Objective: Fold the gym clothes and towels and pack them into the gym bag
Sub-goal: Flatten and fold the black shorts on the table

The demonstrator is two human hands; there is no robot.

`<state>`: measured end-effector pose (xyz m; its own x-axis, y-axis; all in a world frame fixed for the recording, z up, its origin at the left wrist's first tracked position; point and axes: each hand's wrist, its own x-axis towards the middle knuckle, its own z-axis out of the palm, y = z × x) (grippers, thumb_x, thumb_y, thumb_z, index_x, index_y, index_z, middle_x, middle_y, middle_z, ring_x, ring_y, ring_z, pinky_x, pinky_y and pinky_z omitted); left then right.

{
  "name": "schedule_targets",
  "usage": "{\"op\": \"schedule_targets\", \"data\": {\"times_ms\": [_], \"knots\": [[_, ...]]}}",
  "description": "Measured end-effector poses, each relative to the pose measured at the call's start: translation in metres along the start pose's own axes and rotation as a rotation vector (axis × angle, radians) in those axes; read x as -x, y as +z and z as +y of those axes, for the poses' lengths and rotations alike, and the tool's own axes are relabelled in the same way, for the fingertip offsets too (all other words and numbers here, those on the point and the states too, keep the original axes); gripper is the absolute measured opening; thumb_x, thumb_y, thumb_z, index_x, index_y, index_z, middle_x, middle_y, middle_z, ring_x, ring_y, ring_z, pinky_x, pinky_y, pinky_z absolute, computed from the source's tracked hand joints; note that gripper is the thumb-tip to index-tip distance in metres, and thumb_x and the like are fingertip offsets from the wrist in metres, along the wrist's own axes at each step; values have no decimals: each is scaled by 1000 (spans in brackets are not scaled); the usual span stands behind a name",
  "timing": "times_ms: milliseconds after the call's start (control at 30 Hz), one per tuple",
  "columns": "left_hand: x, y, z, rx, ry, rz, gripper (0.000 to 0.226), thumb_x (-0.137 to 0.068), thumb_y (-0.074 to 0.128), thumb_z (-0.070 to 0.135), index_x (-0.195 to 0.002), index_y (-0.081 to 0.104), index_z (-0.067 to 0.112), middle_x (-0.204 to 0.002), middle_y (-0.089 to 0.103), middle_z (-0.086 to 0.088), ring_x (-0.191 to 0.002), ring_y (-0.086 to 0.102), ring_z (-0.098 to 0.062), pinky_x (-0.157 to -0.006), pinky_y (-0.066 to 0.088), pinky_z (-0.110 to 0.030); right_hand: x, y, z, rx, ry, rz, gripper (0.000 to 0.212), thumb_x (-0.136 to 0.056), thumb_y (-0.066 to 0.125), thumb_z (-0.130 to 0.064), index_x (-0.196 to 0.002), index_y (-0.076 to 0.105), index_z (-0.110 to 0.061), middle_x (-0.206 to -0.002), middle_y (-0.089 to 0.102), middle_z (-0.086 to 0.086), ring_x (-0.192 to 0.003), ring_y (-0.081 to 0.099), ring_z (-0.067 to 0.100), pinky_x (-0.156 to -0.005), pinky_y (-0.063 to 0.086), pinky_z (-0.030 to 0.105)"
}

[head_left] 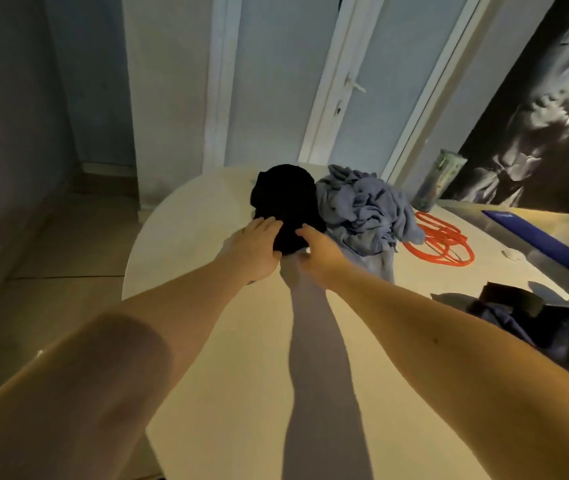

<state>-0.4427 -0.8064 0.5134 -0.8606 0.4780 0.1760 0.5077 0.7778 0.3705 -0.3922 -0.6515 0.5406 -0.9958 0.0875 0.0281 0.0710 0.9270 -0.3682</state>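
Note:
A crumpled black garment (284,199) lies at the far side of the pale round table (206,209). Both arms reach across to it. My left hand (253,249) lies on its near left edge with fingers stretched over the cloth. My right hand (321,249) touches its near right edge, fingertips on the fabric; whether they pinch it is hidden. Right beside it sits a bunched grey-blue towel (366,209). The dark gym bag (535,327) stands at the right edge, partly cut off.
An orange coiled rope (440,242) lies right of the towel. A rolled blue mat (539,240) and a clear bottle (437,181) are at the far right. A small white object (511,254) lies near the mat. Doors and a wall stand behind the table.

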Motion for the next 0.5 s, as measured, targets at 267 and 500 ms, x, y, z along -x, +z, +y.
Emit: {"op": "schedule_targets", "data": {"times_ms": [267, 500], "knots": [[-40, 25, -21, -94, 82, 53, 34, -104, 47, 38, -128, 63, 21, -124, 52, -2, -109, 53, -25, -91, 52, -46, -47, 40, 19, 53, 63, 177, 32, -98, 58, -29, -129, 66, -25, -125, 51, 8, -123, 44, 32, -95, 35, 45], [16, 27, -3, -25, 71, 54, 27, -102, 53, 27, -125, 67, 23, -115, 52, 1, -106, 52, -22, -93, 51, -44, 8, 42, 18, -71, 9, 223, 26, -90, 61, -15, -110, 77, -17, -109, 58, 12, -102, 52, 30, -74, 35, 32]]}}
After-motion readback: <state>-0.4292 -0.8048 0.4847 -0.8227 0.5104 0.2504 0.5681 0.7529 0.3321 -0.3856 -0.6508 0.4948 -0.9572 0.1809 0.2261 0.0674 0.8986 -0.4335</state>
